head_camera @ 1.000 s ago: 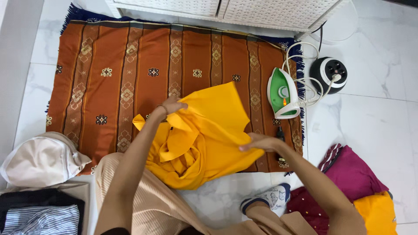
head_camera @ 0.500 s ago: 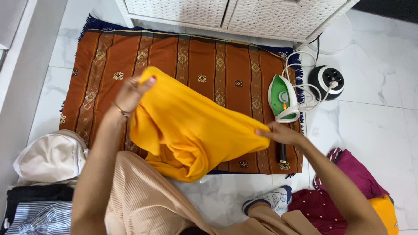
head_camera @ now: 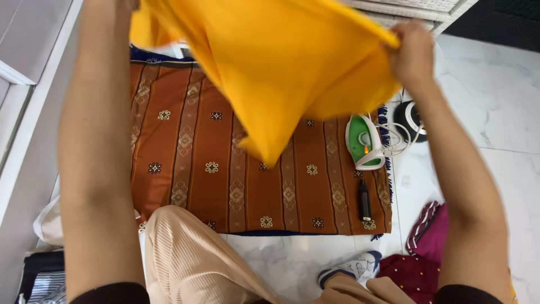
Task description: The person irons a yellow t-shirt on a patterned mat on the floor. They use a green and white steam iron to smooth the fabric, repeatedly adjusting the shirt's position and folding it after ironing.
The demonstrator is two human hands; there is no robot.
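Bare forearms; dark sleeve (head_camera: 107, 294) edges near elbows; beige ribbed trousers (head_camera: 191, 259); white patterned shoe (head_camera: 351, 268), navy trim.

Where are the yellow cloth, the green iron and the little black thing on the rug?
yellow cloth (head_camera: 292, 67), head view, middle of the raised fabric.
green and white iron (head_camera: 363, 141), head view, on its green top.
small black object (head_camera: 364, 200), head view, middle of its body, lying on the rug below the iron.
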